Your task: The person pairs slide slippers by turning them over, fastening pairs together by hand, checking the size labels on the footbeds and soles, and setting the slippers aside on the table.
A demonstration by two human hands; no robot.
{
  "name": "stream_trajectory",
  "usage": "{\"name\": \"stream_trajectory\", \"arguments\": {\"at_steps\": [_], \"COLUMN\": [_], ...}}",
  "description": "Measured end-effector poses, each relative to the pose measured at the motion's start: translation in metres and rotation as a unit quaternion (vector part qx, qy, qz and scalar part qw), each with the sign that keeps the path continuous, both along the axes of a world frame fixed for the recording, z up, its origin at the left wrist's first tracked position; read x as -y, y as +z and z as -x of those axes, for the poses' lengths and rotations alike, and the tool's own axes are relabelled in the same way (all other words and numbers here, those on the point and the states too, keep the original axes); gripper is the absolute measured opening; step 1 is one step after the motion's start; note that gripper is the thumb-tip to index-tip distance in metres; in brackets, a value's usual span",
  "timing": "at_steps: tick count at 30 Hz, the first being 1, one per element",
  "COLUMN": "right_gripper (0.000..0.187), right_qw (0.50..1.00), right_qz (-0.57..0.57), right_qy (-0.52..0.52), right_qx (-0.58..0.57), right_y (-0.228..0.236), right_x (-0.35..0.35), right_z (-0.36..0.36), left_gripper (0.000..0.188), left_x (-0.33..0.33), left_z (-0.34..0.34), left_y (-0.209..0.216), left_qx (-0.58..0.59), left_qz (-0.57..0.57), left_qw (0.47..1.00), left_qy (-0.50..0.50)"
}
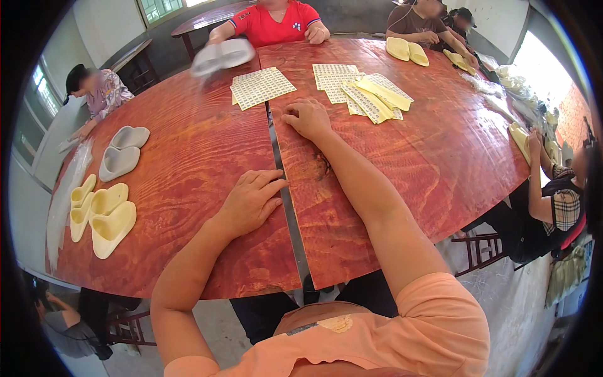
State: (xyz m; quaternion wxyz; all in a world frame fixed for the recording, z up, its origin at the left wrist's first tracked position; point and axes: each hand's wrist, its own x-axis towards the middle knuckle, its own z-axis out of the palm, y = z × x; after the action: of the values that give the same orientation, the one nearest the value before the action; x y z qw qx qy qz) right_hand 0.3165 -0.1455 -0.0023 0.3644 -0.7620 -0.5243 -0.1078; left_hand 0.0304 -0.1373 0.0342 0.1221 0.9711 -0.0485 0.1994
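Note:
My left hand [250, 200] rests on the red wooden table [195, 144], its fingers stretched to the dark gap [286, 201] between the two table halves. Farther out, my right hand [306, 118] lies on the right half beside that gap, fingers loosely bent and apart. Neither hand holds anything that I can see. Beyond my right hand lie sheets of small printed labels: one stack [264, 87] left of the gap's far end and a spread pile [364, 94] to the right, with some plain yellow backing sheets [386, 94] on it.
Grey slippers [120, 162] and pale yellow slippers [113, 220] sit at the left. Across, a person in red [276, 24] holds blurred grey slippers [223, 56]. More yellow slippers [407, 51] lie far right. Other people sit around the table; clear plastic bags [502, 94] heap along its right edge.

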Motion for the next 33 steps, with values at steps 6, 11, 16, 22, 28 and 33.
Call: {"name": "stream_trajectory", "arguments": {"at_steps": [6, 11, 16, 22, 28, 33], "right_gripper": [0.036, 0.042, 0.041, 0.042, 0.043, 0.043], "right_qw": [0.999, 0.996, 0.997, 0.996, 0.996, 0.996], "right_qz": [0.009, 0.063, 0.043, 0.055, 0.064, 0.064], "right_qy": [-0.042, -0.062, -0.062, -0.067, -0.065, -0.06], "right_qx": [0.031, 0.031, 0.032, 0.02, 0.016, 0.011], "right_y": [0.003, 0.011, 0.005, 0.011, 0.012, 0.014], "right_x": [0.002, 0.001, 0.002, 0.004, 0.004, 0.006], "right_z": [0.004, 0.015, 0.013, 0.011, 0.012, 0.013], "left_gripper": [0.065, 0.072, 0.055, 0.049, 0.047, 0.038], "left_x": [0.036, 0.119, 0.174, 0.209, 0.224, 0.215], "left_z": [-0.01, -0.035, -0.063, -0.06, -0.07, -0.072], "left_y": [0.02, 0.047, 0.05, 0.063, 0.057, 0.054], "left_qx": [0.058, 0.12, 0.172, 0.227, 0.271, 0.234], "left_qz": [0.043, -0.012, -0.011, 0.047, 0.099, 0.138], "left_qw": [0.996, 0.958, 0.92, 0.876, 0.85, 0.839], "left_qy": [-0.044, -0.26, -0.353, -0.424, -0.441, -0.471]}}
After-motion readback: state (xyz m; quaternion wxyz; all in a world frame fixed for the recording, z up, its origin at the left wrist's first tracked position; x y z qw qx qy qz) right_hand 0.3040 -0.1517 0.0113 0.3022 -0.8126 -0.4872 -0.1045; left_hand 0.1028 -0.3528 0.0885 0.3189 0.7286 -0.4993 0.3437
